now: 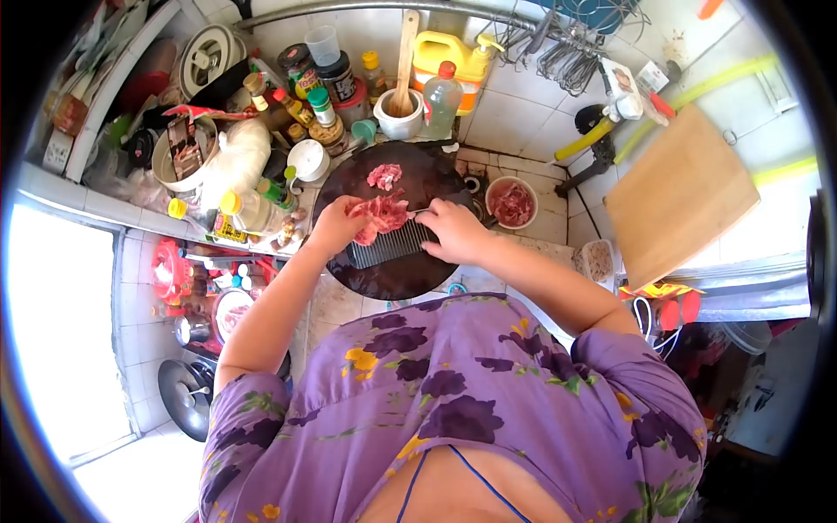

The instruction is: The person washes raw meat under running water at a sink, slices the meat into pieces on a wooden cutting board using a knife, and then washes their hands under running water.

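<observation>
A piece of raw red meat point(382, 215) is held up over a dark round board point(436, 179). My left hand point(337, 225) pinches its left end between closed fingers. At its right end is my right hand point(451, 231), with the fingertips together on something small and thin that I cannot make out. Below the meat lies a cleaver-like metal blade point(388, 247) with fine parallel lines, close to my right fingers. A smaller lump of meat point(384, 177) rests on the board behind the held piece.
Right of the board stands a white bowl of meat point(512, 203). Behind are a white mortar point(399, 115) with a wooden pestle, a clear red-capped bottle point(442, 100) and a yellow jug point(440, 57). Seasoning bottles crowd the left. A wooden cutting board point(683, 199) leans at the right.
</observation>
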